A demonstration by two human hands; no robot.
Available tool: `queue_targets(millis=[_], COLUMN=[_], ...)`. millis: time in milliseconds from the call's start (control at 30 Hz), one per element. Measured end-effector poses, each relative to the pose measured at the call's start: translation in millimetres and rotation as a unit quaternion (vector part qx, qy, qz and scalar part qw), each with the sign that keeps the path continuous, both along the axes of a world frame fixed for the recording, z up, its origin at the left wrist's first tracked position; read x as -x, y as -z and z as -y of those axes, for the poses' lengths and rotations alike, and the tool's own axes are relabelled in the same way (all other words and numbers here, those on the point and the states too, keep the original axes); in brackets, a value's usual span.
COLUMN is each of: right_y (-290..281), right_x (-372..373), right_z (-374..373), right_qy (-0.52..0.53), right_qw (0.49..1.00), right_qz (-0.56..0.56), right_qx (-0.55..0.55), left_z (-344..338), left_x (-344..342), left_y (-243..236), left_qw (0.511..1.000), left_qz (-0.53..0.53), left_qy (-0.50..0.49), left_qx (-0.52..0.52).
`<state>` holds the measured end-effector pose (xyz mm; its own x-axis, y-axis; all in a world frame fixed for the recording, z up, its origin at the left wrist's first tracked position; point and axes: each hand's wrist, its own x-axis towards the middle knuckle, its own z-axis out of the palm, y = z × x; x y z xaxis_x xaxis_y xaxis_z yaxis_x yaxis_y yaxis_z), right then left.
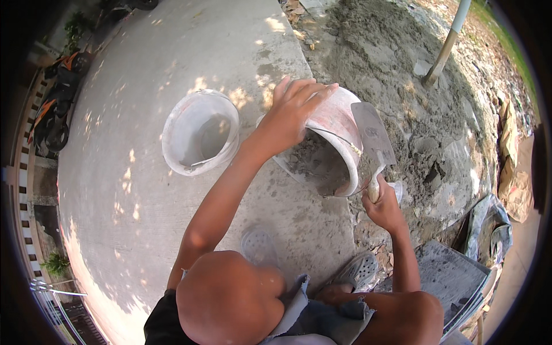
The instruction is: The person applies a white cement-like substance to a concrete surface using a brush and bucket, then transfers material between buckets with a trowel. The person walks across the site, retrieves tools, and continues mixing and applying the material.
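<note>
A whitish bucket [335,118], smeared with grey mortar, is tipped on its side with its mouth toward me. My left hand [296,106] lies over its upper left side, fingers spread along the wall. Wet grey mortar [322,164] coats the inside. In my right hand [384,206] is a trowel [372,131], gripped by its pale handle [374,190]. The trowel's flat grey blade points up and away, close beside the bucket's right wall; whether they touch I cannot tell. A second whitish bucket [172,135] stands upright to the left, some grey material inside.
Spread wet mortar [397,75] covers the ground at the far right, around a pole [445,54]. Concrete paving [126,103] stretches left. Near my right knee lie a grey slab [443,270] and a crumpled bag [491,230]. Brown paper [514,178] lies beyond. Motorbikes [60,103] stand far left.
</note>
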<state>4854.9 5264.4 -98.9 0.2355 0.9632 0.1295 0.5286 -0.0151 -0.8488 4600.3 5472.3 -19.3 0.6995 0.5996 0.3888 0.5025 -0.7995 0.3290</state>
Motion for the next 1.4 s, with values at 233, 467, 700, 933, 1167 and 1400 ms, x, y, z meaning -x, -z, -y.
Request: queue_targets(millis=[233,467,700,933,1167,1400], right_y=[-27,-22,-24,-30,-84,2], right_x=[-5,8,15,7,10,34], right_z=[21,35,58,86,54,50], right_qy=[-0.035,-0.060,-0.055,0.053,0.154,0.049], right_qw=[0.995,0.991,0.985,0.989,0.890,0.992], right_qz=[0.018,0.035,0.033,-0.064,-0.230,-0.100], right_qx=[0.093,0.118,0.162,0.118,-0.362,0.064], left_z=[48,93,50,106,139,161], left_x=[8,-8,-28,-37,-38,-32], left_y=[22,9,14,29,41,65], left_qw=[0.958,0.460,0.484,0.768,0.763,0.826], left_qz=[0.279,0.685,0.604,0.451,0.410,0.401], left_qy=[-0.071,-0.153,-0.121,-0.123,-0.097,-0.135], left_qx=[-0.017,0.545,0.622,0.439,0.489,0.372])
